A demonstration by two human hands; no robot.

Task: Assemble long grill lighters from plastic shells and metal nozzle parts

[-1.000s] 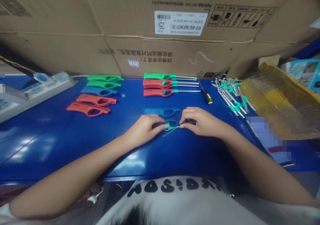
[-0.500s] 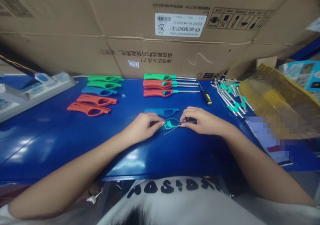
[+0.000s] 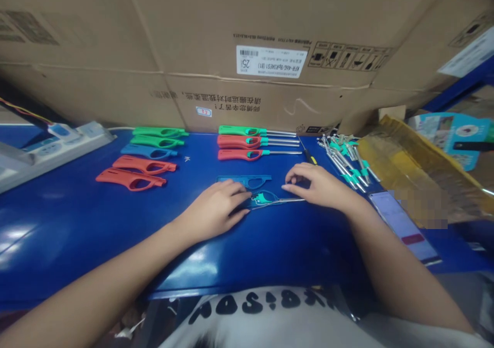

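My left hand [image 3: 218, 209] lies over the handle end of a blue lighter shell half [image 3: 275, 195], thumb and forefinger holding it to the table. Inside this shell sit a teal trigger piece [image 3: 264, 197] and a thin wire; a metal tube [image 3: 290, 200] sticks out to the right. My right hand [image 3: 320, 184] hovers by the tube, its fingers curled but apart and holding nothing. Just behind lies another blue shell half [image 3: 252, 181]. The handle end of the worked shell is hidden under my left hand.
Three assembled lighters [image 3: 239, 155] lie behind, with a screwdriver [image 3: 311, 157] to their right. Coloured shells [image 3: 131, 178] sit at left near a power strip [image 3: 83, 139]. Several metal tube assemblies [image 3: 347, 165], a phone [image 3: 403, 227] and a taped carton [image 3: 420, 173] are at right.
My right hand has let go of the tube end and lifted right. The tube now lies straight out of the shell. My left fingers have shifted off the trigger. The view has tilted slightly up.
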